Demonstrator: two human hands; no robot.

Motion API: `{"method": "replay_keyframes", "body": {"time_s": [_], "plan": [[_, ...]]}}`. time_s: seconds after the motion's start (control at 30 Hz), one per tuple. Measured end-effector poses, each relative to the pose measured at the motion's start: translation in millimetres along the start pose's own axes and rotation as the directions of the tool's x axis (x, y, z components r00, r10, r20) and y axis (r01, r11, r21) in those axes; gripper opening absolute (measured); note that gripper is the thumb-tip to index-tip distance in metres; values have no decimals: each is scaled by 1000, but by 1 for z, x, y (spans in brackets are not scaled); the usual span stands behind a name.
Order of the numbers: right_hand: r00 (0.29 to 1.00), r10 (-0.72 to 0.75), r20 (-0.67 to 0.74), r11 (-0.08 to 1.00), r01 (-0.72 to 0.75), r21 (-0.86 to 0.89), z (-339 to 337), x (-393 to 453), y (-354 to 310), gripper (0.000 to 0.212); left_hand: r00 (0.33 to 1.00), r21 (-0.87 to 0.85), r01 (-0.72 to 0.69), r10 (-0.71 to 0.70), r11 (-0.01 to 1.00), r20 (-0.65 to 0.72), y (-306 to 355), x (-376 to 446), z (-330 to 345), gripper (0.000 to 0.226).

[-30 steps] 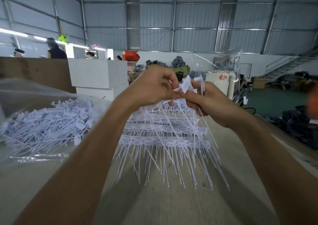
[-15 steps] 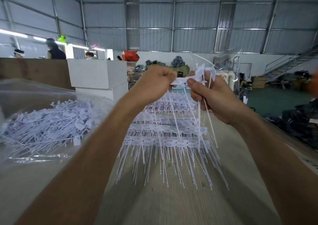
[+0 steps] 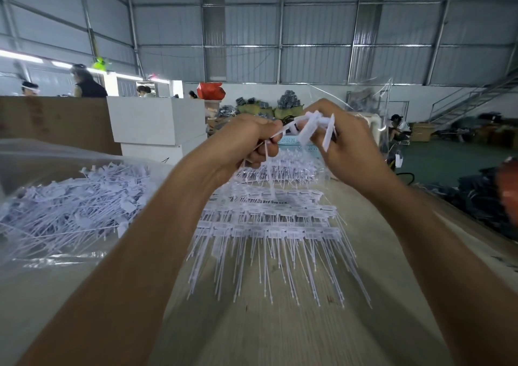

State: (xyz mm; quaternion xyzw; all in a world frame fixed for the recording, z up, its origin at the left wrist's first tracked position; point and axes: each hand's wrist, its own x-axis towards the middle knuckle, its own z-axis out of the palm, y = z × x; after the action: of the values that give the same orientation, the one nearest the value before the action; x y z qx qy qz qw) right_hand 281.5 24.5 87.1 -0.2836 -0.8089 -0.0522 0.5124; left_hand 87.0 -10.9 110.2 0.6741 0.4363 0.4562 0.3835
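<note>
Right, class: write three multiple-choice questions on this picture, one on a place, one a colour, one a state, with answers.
1. Where is the loose heap of ties? A in a clear bag, left; B on the floor; C in a red box.
2. What colour are the rows of ties on the table? A black; B white; C green.
3. The left hand and right hand are: A flat on the table; B empty; C both gripping ties.
Answers: 1A, plastic film covers the heap; 2B, all look white; 3C, both curl round some.
</note>
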Motion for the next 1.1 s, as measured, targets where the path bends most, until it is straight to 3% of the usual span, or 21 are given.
{"method": "replay_keyframes", "body": {"time_s": [0.1,0.2,0.3,0.4,0.53,0.67,1.1], "plan": [[993,112,21,989,-114,96,5,-1,-2,10,986,288,-85,123,954,-116,2,-2,-2,34],[989,149,4,981,-148,124,12,-2,-8,11,983,357,-94,143,929,-112,3,-3,-4,38],[943,331,-26,911,-312,268,22,-2,-9,9,996,350,-87,73,933,53,4,-10,-10,33],[805,590,-64,712,-481,511,12,-1,5,20,973,369,-143,61,918,225,8,-19,-5,37],[796,604,33,648,-514,562,3,-11,19,20,959,472,-250,149,846,240,9,-15,5,36],[762,623,176,532,-577,620,18,-8,11,27,961,496,-229,112,837,254,2,-13,1,34],[758,627,179,490,-563,665,33,-13,4,15,978,548,-183,95,816,186,-4,-8,-4,33]]}}
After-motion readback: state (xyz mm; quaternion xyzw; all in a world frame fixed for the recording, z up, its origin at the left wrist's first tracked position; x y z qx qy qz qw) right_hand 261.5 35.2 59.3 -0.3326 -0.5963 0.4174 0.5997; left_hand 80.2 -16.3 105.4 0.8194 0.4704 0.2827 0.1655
